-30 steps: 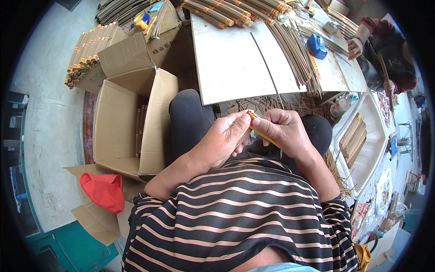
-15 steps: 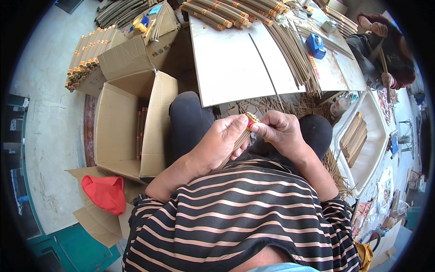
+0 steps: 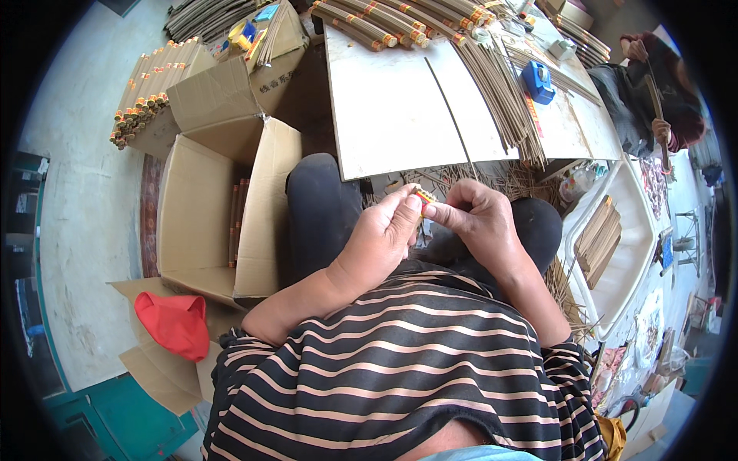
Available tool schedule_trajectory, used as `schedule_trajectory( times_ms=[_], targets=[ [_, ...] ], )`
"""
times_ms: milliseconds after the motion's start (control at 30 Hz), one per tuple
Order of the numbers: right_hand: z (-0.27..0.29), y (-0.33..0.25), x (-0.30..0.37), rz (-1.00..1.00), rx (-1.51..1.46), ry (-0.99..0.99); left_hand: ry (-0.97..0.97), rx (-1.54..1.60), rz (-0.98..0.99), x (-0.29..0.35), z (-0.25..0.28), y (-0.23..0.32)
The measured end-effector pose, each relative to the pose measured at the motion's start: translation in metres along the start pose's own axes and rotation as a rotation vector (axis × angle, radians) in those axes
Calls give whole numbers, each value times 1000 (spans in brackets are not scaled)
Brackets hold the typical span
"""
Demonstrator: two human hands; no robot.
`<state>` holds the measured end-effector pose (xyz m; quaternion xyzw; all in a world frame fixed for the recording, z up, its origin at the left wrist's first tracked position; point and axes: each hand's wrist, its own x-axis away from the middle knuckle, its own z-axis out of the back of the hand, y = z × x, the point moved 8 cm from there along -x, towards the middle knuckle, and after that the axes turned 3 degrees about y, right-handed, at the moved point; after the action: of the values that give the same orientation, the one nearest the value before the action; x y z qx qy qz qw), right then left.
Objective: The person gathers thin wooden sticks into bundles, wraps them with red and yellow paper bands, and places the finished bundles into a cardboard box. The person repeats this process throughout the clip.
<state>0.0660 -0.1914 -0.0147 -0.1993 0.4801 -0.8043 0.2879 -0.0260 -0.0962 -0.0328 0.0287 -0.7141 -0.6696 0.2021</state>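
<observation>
The white table (image 3: 400, 115) fills the upper centre of the frame, bare in its middle. Along its top edge lie finished bundles of thin brown sticks (image 3: 377, 19), each ringed with orange and yellow bands, and a long sheaf of loose sticks (image 3: 500, 92) slants across its right part beside a blue tape dispenser (image 3: 538, 81).

At centre left an open cardboard box (image 3: 200, 215) stands on the floor with a few banded bundles lying inside against its right wall; it looks far from full. Above it, at upper left, a stack of banded bundles (image 3: 150, 92) rests on another carton. A red cloth (image 3: 173, 323) lies at lower left. At right a white tray (image 3: 615, 253) holds more flat sticks, and scattered loose sticks litter the floor around the knees.

In the middle of the frame, over the lap, the left hand (image 3: 380, 242) is closed around a small bundle of sticks (image 3: 421, 201), thumb and forefinger pinching its banded orange-yellow end. The right hand (image 3: 480, 223) meets it, its fingertips pinched on the same end, seemingly working the band.

Judging by this, many bundles are done, one is in hand, and the large loose sheaf remains unbundled.

At far upper right another person's hand (image 3: 661, 131) holds sticks.
</observation>
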Motion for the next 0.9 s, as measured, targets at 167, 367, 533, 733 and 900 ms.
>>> schedule_trajectory(
  times_ms=[167,367,533,733,900],
  targets=[
    [-9,-5,10,-10,-108,-65,27,-118,-96,-1,0,0],
    [-21,8,17,-90,-264,-124,45,-196,-140,0,1,-1],
    [-32,13,16,-29,-473,-175,-38,-105,-72,2,-2,-1],
    [-33,3,9,26,-659,-418,-184,68,-63,5,-9,6],
    [-31,1,2,54,-619,-610,-269,186,22,4,-13,0]
  ],
)
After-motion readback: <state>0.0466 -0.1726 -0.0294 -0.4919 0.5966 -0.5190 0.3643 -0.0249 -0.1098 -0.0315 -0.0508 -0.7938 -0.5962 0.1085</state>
